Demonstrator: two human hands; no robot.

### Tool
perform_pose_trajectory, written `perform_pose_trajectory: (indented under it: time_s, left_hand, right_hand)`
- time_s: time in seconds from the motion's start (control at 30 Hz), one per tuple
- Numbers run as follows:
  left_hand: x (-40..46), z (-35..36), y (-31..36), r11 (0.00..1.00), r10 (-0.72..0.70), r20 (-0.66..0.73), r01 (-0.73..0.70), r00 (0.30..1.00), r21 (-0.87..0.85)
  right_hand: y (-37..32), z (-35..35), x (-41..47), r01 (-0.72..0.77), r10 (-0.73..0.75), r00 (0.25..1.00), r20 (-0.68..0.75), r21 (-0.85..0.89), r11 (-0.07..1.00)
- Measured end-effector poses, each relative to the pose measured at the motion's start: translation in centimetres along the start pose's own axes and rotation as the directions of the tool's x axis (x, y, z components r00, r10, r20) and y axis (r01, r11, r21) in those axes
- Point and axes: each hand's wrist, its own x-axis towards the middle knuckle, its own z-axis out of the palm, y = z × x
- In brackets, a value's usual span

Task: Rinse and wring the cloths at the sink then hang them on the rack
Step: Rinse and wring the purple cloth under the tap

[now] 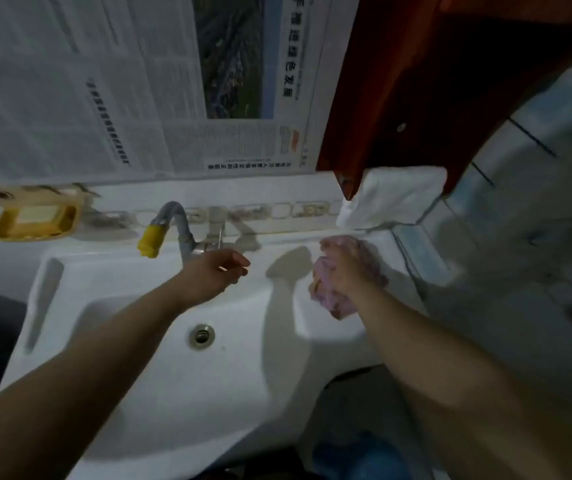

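The right hand [341, 271] has its fingers curled round a bunched pink cloth [338, 299], holding it over the right rim of the sink [173, 375]; the left hand [215, 275] hangs loosely open by the tap [205, 245]. Soft, limp and probably wet-heavy, the crumpled cloth would wring best gripped at both ends.

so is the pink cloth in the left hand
No, the right hand grips the pink cloth at the sink's right edge; the left hand holds nothing.
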Motion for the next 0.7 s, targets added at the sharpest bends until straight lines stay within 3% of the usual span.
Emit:
perform_pose_trajectory:
  time_s: [0.1,0.2,0.3,0.4,0.5,0.6,0.7]
  left_hand:
    - [1.4,1.9,-0.2,0.995,-0.081,-0.037,0.079,0.996,-0.064]
    - [2.5,3.5,-0.5,0.987,-0.131,-0.051,0.126,0.990,-0.096]
    - [3.4,4.5,-0.7,0.985,-0.144,-0.090,0.135,0.985,-0.104]
    - [4.2,4.8,-0.4,0.985,-0.147,-0.122,0.134,0.982,-0.109]
    - [4.9,4.9,0.3,0.984,-0.139,-0.122,0.123,0.983,-0.128]
    - [5.5,4.8,1.8,0.986,-0.095,-0.112,0.077,0.989,-0.151]
    - [6.0,4.9,3.1,0.983,-0.067,-0.075,0.052,0.995,-0.177]
  right_hand:
    - [2.1,0.5,2.5,-0.187,0.170,0.981,-0.094,-0.233,0.954]
    - [5.6,1.6,6.6,-0.171,0.161,0.985,-0.058,-0.298,0.939]
    - [6.2,0.4,7.2,-0.053,0.001,0.992,-0.126,-0.410,0.911]
    - [5.4,-2.2,6.3,0.091,-0.149,0.970,-0.190,-0.283,0.955]
    - [5.0,-4.7,5.5,0.158,-0.198,0.947,-0.254,-0.167,0.973]
    - [4.4,-6.6,5.1,0.217,-0.252,0.878,-0.408,-0.130,0.967]
    - [4.6,-5.7,5.9,0.122,-0.166,0.940,-0.300,-0.159,0.980]
